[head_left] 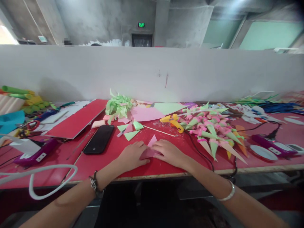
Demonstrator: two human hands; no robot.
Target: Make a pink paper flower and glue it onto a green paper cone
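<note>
Left and nearside of the yellow hot-glue gun (174, 121), the left hand (133, 155) and right hand (168, 153) have their grip clamped on pink paper (152, 141). Light, even pressure should keep its edges crisp.

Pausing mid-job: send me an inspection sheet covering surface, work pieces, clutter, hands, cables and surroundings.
Surface: red tabletop, small bits scattered near the yellow glue gun.
Work pieces: pink paper between the hands; pink-and-green cones piled at right beside the glue gun.
Clutter: black phone, red board and scissors at left.
Hands: left hand and right hand both touch the pink paper; grip partly hidden.
Cables: black cord runs from beside the glue gun toward the front edge; white cable loops at front left.
Surroundings: pale partition behind, lit exit sign beyond; co-worker's hands: nothing seen.
</note>
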